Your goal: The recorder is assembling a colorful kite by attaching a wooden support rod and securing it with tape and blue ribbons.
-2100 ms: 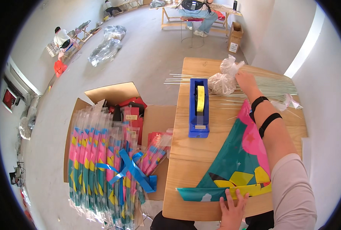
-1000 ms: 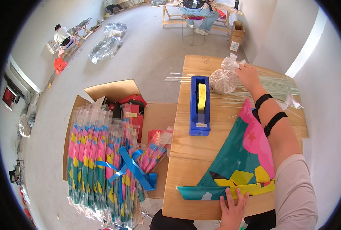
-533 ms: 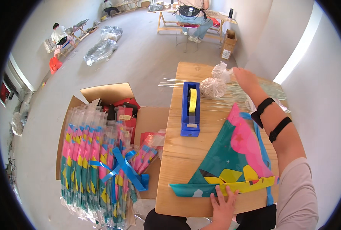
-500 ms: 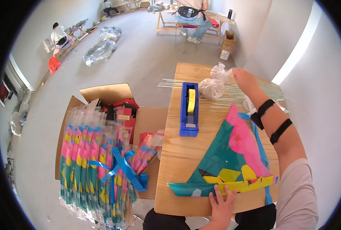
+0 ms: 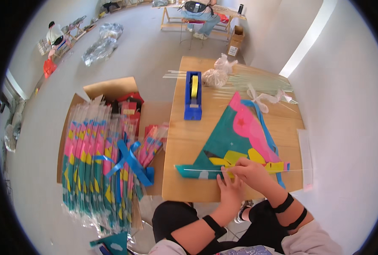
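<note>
The triangular printed sheet (image 5: 223,136) lies on the wooden table (image 5: 180,144), a thin white rod (image 5: 197,170) along its lower edge. The right hand (image 5: 253,173) has its fingertips clamped on the rod; the left hand (image 5: 232,190), fingers slightly apart, touches the sheet. A blue tape dispenser (image 5: 192,111) stands near the table's left edge.

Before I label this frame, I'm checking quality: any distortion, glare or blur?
Head view: corners go black, and the bright wall strip slants, fisheye-like; head view: clear sleeves glint; head view: thin rods smear together, colourful sheet clearer.
</note>
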Available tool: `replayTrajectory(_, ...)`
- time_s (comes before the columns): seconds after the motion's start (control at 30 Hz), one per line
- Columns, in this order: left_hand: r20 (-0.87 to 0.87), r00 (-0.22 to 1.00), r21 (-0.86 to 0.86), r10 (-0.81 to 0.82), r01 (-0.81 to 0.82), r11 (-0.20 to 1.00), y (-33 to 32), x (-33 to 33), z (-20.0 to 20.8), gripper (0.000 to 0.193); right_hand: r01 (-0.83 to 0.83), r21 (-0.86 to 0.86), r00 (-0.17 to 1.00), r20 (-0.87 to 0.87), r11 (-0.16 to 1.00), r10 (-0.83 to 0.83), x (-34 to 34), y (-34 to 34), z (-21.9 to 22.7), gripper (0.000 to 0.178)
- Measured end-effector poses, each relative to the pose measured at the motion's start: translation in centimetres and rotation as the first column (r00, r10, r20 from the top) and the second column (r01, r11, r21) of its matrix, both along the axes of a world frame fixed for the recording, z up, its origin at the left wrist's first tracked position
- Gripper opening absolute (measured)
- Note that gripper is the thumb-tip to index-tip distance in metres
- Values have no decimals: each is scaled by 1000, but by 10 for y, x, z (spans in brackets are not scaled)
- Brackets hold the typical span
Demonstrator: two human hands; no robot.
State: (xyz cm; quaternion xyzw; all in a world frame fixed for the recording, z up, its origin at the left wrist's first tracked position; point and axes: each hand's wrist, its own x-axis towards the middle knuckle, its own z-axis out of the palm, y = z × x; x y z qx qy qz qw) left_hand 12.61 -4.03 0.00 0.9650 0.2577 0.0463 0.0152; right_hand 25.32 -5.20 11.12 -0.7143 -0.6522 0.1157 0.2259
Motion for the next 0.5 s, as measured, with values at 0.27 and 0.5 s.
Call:
replayTrajectory(0.27,123,992,-135,-12,29,990,8,-10,2,62,170,77,983,-78,982,-164,-28,-27,-11,23)
replayTrajectory(0.5,44,999,-57,-18,21,998,13,-10,-24,81,18,95,995,-95,995,-9,-35,17,-45,30)
